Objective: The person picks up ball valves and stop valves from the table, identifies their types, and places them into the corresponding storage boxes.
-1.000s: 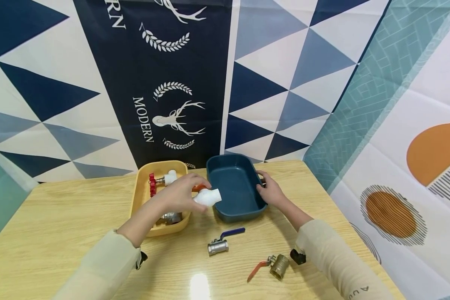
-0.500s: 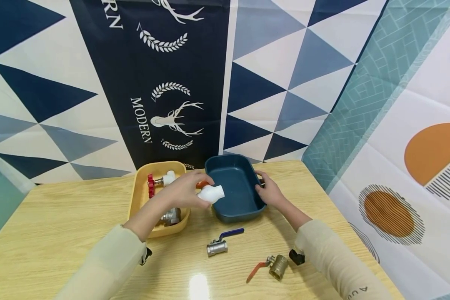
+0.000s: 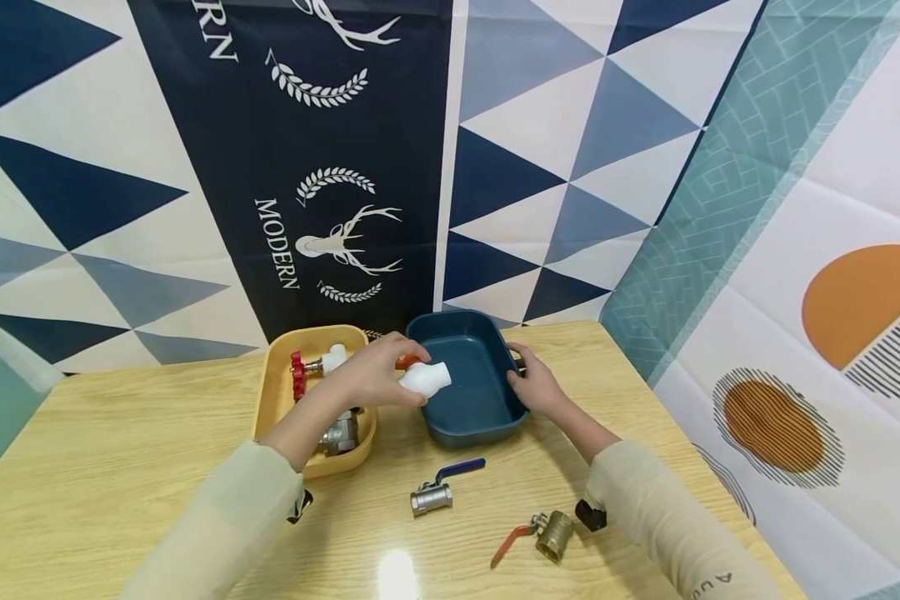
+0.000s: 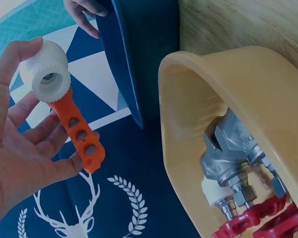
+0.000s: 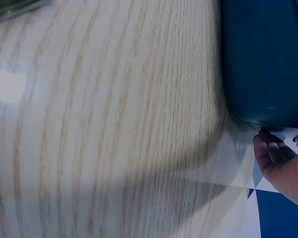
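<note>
My left hand (image 3: 381, 372) grips a white plastic ball valve (image 3: 426, 379) with an orange lever (image 4: 79, 134). It holds the valve over the left edge of the dark blue bin (image 3: 474, 435). In the left wrist view, the valve's round threaded opening faces the camera and the lever hangs toward the lower fingers. On the bin's right side, my right hand (image 3: 537, 383) holds the rim at the handle, thumb on the inner side. The right wrist view has the curled fingers (image 5: 275, 151) at the bin's end.
Left of the bin stands a yellow bin (image 3: 265, 408) with a red-handled valve (image 3: 300, 375) and a grey metal valve (image 3: 341, 435). On the table in front lie a steel ball valve (image 3: 431, 498) with a blue lever and a brass ball valve (image 3: 555, 535) with a red lever.
My left hand has carried the white valve a little to the right and away from me, farther over the blue bin. The right hand stays on the bin's rim.
</note>
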